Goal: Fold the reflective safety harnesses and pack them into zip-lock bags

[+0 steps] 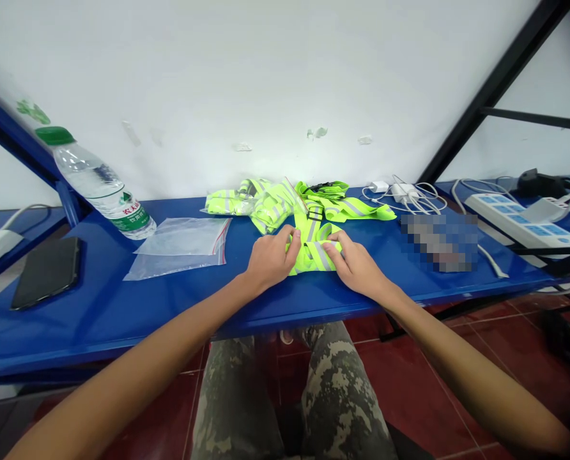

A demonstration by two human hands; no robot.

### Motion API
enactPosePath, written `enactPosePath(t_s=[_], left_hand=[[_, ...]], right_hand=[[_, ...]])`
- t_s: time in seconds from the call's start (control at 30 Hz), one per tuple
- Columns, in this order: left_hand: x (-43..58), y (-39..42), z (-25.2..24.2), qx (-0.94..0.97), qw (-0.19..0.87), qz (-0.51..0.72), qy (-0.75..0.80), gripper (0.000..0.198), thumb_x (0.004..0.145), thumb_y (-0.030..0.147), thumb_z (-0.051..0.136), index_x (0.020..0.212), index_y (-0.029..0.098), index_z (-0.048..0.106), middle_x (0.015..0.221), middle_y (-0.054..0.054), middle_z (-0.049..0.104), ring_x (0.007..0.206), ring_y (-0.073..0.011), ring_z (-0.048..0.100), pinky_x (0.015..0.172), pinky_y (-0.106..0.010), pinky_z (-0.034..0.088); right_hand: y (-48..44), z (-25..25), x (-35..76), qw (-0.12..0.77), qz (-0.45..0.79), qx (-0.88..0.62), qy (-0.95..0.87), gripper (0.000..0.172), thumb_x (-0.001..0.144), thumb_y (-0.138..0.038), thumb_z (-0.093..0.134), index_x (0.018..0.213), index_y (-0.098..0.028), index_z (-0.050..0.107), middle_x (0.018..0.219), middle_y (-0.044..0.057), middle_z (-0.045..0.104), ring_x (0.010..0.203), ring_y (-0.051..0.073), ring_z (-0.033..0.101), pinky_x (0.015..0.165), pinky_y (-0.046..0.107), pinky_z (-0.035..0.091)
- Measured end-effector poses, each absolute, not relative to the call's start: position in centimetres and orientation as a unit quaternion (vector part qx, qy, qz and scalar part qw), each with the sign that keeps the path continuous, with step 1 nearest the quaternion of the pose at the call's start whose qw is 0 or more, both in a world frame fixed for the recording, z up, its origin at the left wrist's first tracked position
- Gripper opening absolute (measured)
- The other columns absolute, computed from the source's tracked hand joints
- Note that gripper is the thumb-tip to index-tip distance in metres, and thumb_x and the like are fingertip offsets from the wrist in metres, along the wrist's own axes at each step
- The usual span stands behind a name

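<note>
A neon-yellow reflective strap point(314, 257) with grey stripes lies partly folded at the front of the blue table. My left hand point(273, 257) pinches its left side between thumb and fingers. On the right side, my right hand point(354, 262) grips the same strap, thumb toward the middle. A black buckle point(315, 213) shows on the part of the strap running toward the wall. Behind it sit bagged yellow straps point(266, 203) in clear plastic. Another loose yellow strap point(345, 206) with a black buckle lies behind to the right.
Clear zip bags point(182, 246) lie flat left of my hands. Farther left are a water bottle point(107, 188) with a green cap and a black phone point(48, 271). White chargers and cables point(407, 195), a blurred-out item point(441, 243) and a power strip point(524, 220) are at right.
</note>
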State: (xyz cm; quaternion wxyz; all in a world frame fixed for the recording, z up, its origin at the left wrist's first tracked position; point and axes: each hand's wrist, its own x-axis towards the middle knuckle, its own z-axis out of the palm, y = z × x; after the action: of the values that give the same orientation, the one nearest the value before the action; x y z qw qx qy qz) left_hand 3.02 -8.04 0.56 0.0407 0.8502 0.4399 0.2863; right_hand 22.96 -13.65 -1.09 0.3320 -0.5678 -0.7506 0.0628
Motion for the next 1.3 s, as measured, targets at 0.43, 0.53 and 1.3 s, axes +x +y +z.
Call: enactPosePath(t_s=[0.43,0.53,1.3], left_hand=[[4.4,-6.0,0.9,0.828,0.072,0.256,0.494,0.030,0.092,0.036,0.054,0.115,0.018,0.056,0.100,-0.008,0.070,0.090,-0.0260,0.067,0.073,-0.034,0.047],[4.7,-5.4,0.7,0.853,0.103,0.245,0.449,0.034,0.094,0.029,0.052,0.126,0.016,0.051,0.102,-0.007,0.070,0.095,-0.0248,0.065,0.081,-0.036,0.048],[5.0,-8.5,-0.8,0.938,0.054,0.294,0.174,0.077,0.078,0.075,0.059,0.118,0.010,0.048,0.107,-0.015,0.063,0.095,-0.0273,0.065,0.082,-0.038,0.054]], right_hand=[[-13.4,-2.0,22.2,0.351,-0.037,-0.640,-0.683,0.046,0.100,-0.044,0.038,0.120,-0.016,0.069,0.139,0.020,0.050,0.131,0.037,0.044,0.102,0.054,0.042],[-13.0,-2.3,22.7,0.421,0.081,-0.630,-0.647,0.056,0.097,-0.047,0.044,0.138,-0.010,0.053,0.137,0.022,0.053,0.129,0.032,0.051,0.106,0.050,0.042],[-8.4,1.1,27.1,0.373,0.505,-0.596,-0.500,0.019,0.047,-0.021,0.085,0.063,-0.016,0.076,0.062,0.003,0.071,0.052,0.011,0.057,0.047,0.022,0.044]])
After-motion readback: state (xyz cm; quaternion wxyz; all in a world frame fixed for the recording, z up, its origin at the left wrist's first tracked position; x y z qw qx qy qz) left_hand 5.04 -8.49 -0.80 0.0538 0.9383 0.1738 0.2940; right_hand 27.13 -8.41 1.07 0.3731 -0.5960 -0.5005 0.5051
